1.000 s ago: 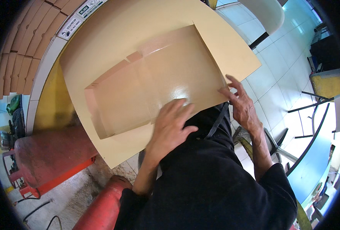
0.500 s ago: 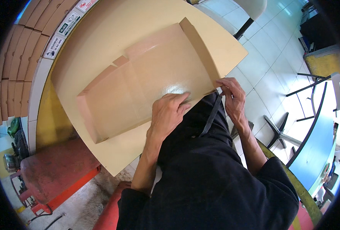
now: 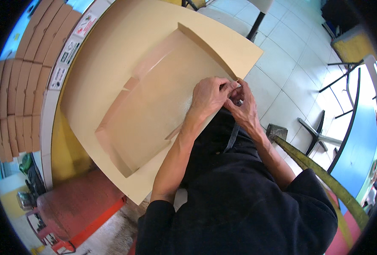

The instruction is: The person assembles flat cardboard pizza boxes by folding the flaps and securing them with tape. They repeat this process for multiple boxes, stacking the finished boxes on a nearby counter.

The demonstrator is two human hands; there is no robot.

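A shallow brown cardboard box [image 3: 154, 106] lies partly folded on the cream tabletop [image 3: 82, 114]. Its far and side walls are raised, and a notched tab [image 3: 131, 83] stands on the far-left wall. My left hand [image 3: 206, 98] reaches over the near wall and pinches the box's near-right corner. Close against it, my right hand [image 3: 244, 107] grips the same corner from outside, fingers curled. Between the fingertips the corner flaps are mostly hidden. By my left wrist a slit and small flap [image 3: 173, 132] show in the near wall.
Stacks of folded brown boxes [image 3: 22, 102] stand at the left behind a white tiled edge [image 3: 48, 110]. A red gas cylinder [image 3: 78, 204] lies low at the left. Chairs [image 3: 369, 78] and a blue table [image 3: 358, 131] are at the right, over white floor tiles [image 3: 278, 68].
My left hand has moved right and up, off the box's floor to its near-right corner. My right hand has shifted slightly left to meet it. The near wall now stands more raised.
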